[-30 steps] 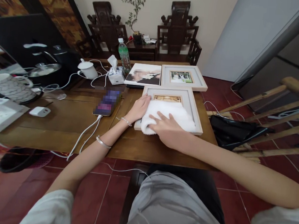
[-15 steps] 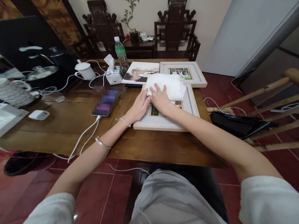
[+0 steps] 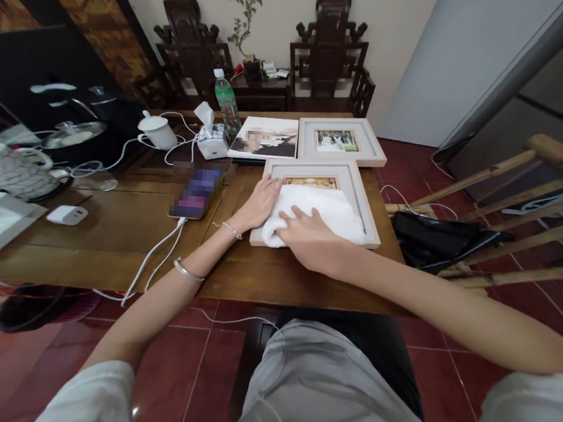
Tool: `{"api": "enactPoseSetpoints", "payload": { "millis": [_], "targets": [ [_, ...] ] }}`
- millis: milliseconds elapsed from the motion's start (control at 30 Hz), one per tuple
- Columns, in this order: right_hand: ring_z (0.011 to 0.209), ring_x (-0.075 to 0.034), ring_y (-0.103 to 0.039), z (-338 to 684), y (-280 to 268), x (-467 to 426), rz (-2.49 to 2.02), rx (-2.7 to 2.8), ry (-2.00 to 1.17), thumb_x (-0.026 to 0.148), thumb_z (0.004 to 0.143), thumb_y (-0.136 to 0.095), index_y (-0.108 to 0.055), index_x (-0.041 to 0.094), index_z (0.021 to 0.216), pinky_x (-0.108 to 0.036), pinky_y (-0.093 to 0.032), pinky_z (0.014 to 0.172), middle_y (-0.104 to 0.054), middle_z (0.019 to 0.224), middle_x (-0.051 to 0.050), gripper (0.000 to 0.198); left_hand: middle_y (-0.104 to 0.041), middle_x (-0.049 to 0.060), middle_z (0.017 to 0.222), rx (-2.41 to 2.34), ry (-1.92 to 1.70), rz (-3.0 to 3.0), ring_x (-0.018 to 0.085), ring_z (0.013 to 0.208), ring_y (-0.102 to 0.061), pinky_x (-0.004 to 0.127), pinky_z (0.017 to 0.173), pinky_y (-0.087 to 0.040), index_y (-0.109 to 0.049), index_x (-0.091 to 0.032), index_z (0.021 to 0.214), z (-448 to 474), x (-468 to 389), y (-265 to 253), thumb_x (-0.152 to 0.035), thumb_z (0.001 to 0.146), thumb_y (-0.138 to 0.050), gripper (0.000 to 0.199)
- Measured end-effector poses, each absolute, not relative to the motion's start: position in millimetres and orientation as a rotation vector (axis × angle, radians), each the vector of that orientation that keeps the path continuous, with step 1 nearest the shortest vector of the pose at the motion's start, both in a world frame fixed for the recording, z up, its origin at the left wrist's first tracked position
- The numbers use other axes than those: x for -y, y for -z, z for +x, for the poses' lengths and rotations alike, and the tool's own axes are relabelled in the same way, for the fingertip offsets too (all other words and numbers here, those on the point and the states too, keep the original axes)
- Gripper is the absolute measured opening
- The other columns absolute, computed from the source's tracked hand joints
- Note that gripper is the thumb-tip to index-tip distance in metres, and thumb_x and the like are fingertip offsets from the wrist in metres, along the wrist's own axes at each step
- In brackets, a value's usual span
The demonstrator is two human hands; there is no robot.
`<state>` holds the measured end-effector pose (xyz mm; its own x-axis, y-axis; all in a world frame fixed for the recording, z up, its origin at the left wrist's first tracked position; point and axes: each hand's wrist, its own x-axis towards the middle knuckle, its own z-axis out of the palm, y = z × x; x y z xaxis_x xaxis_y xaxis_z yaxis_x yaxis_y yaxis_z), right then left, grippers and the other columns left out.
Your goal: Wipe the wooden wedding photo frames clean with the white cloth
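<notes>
Looking down at a brown tabletop (image 3: 266, 275) above red tiles (image 3: 163, 371), with carved chairs (image 3: 329, 54) beyond. Pressing a white cloth (image 3: 338, 212) with spread right grip (image 3: 309, 233) onto a pale frame (image 3: 365, 202) near the right edge, hiding much of the picture (image 3: 313, 181) inside; resting a flattened left grip (image 3: 261, 203) on the frame's left side. Showing, near the back edge, a bottle label (image 3: 229, 106) too small to read.

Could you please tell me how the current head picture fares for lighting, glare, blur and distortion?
In the head view, light falls softly on the right hand and white cloth; a small bright glint shows on the red floor; the right sleeve, low at the edge, looks smeared; blocky pixelation hides detail on the phone; wide-angle stretch seems to lengthen the right forearm.
</notes>
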<state>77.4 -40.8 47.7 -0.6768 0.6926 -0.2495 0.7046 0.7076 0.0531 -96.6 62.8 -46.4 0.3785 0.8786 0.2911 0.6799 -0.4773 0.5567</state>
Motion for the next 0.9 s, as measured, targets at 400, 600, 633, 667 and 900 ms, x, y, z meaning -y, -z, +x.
{"api": "enactPoseSetpoints", "payload": {
  "millis": [400, 600, 633, 667, 900],
  "targets": [
    [0.143, -0.042, -0.042, 72, -46, 51, 1.278, -2.65, 0.084, 0.003, 0.091, -0.051, -0.071, 0.017, 0.126, -0.068, -0.044, 0.105, -0.052, 0.154, -0.018, 0.043, -0.054, 0.016, 0.153, -1.296, -0.767, 2.421, 0.027, 0.153, -0.034, 0.049, 0.13, -0.018, -0.053, -0.013, 0.143, -100, -68, 55, -0.05, 0.107, -0.019, 0.062],
    [0.137, -0.041, -0.048, 133, -50, 62, 1.387, -2.485, -0.075, 0.0, 0.089, -0.047, -0.074, 0.015, 0.119, -0.062, -0.047, 0.1, -0.058, 0.146, -0.021, 0.043, -0.056, 0.016, 0.151, -1.357, -0.765, 2.438, 0.029, 0.153, -0.035, 0.051, 0.13, -0.019, -0.056, -0.013, 0.137, -97, -68, 59, -0.043, 0.105, -0.032, 0.05],
    [0.137, -0.041, -0.048, 142, -50, 63, 1.393, -2.471, -0.105, 0.0, 0.089, -0.047, -0.074, 0.015, 0.119, -0.061, -0.048, 0.1, -0.059, 0.145, -0.021, 0.043, -0.056, 0.017, 0.151, -1.37, -0.768, 2.436, 0.03, 0.153, -0.034, 0.052, 0.13, -0.02, -0.056, -0.012, 0.137, -96, -68, 59, -0.042, 0.104, -0.035, 0.049],
    [0.137, -0.041, -0.048, 149, -51, 64, 1.395, -2.463, -0.133, 0.0, 0.089, -0.047, -0.073, 0.014, 0.119, -0.06, -0.048, 0.099, -0.059, 0.145, -0.021, 0.043, -0.055, 0.018, 0.151, -1.386, -0.778, 2.429, 0.031, 0.153, -0.034, 0.054, 0.129, -0.021, -0.056, -0.012, 0.137, -96, -69, 60, -0.04, 0.103, -0.037, 0.048],
    [0.132, -0.039, -0.053, 119, -51, 62, 1.363, -2.528, -0.057, 0.001, 0.091, -0.046, -0.074, 0.015, 0.12, -0.061, -0.047, 0.102, -0.058, 0.146, -0.022, 0.043, -0.06, 0.015, 0.147, -1.462, -0.877, 2.347, 0.031, 0.15, -0.04, 0.056, 0.126, -0.031, -0.058, -0.015, 0.136, -96, -69, 63, -0.019, 0.095, -0.043, 0.045]
  ]
}}
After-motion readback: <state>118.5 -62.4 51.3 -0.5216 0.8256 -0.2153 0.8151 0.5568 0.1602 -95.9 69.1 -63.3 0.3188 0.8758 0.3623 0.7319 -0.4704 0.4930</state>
